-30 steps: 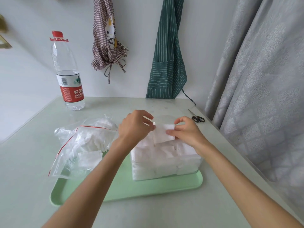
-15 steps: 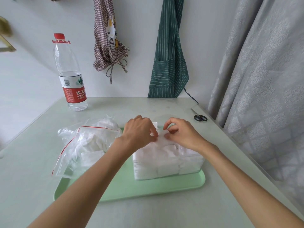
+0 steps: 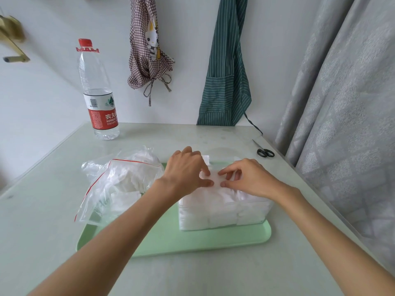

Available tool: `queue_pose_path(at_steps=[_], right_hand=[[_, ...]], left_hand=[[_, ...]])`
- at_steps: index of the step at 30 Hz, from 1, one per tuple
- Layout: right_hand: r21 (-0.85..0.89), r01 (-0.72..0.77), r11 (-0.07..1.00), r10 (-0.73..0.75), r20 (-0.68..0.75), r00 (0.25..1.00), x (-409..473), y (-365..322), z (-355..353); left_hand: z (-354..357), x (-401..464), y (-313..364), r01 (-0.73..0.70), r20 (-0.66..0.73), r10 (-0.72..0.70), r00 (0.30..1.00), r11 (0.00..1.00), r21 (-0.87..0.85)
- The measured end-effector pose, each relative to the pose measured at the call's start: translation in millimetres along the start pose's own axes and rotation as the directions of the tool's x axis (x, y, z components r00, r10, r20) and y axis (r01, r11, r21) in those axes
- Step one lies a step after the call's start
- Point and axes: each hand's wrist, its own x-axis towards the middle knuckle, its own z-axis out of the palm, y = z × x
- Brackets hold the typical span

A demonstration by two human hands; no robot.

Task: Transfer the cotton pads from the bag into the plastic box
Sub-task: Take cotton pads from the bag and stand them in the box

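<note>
Head view: both hands over the box, which sits on the tray. Left hand & right hand pinch one cotton pad btwn them, directly above the box's full stack, long axis left-right. Bag w/ remaining pads lies left of box, nearer left hand.

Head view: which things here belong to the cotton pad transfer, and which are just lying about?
Part of the job:
- bag with cotton pads inside
- plastic box, nearly full
- cotton pad pinched by both hands, left and right
- green tray under both

Lying about:
- water bottle
- scissors
- two aprons on the wall
- curtain
</note>
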Motion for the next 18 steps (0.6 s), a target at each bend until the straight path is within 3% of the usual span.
queue_pose_path(at_steps=[6,9,11,13,15,18], right_hand=[[-0.232,0.013,0.973,0.011,0.101,0.995,8,-14,1],[-0.243,-0.032,0.969,0.058,0.098,0.993,7,-20,-5],[-0.243,-0.065,0.968,0.070,0.013,0.997,1,-25,-10],[-0.199,-0.072,0.977,0.047,-0.125,0.991,-10,-37,-10],[-0.105,-0.016,0.994,-0.011,-0.255,0.967,-21,-61,-2],[-0.073,0.138,0.988,-0.154,-0.307,0.939,-31,-110,28]], left_hand=[[1,-1,8,0.007,0.050,-0.010,0.999,0.998,0.062],[-2,-13,3,0.028,-0.016,-0.029,0.999,0.999,-0.021],[-11,-33,-9,0.089,-0.113,-0.105,0.988,0.987,-0.136],[-22,-61,-26,0.168,-0.235,-0.226,0.945,0.956,-0.240],[-32,-89,-49,0.286,-0.334,-0.388,0.859,0.905,-0.316],[-36,-120,-87,0.518,-0.273,-0.621,0.735,0.774,-0.365]])
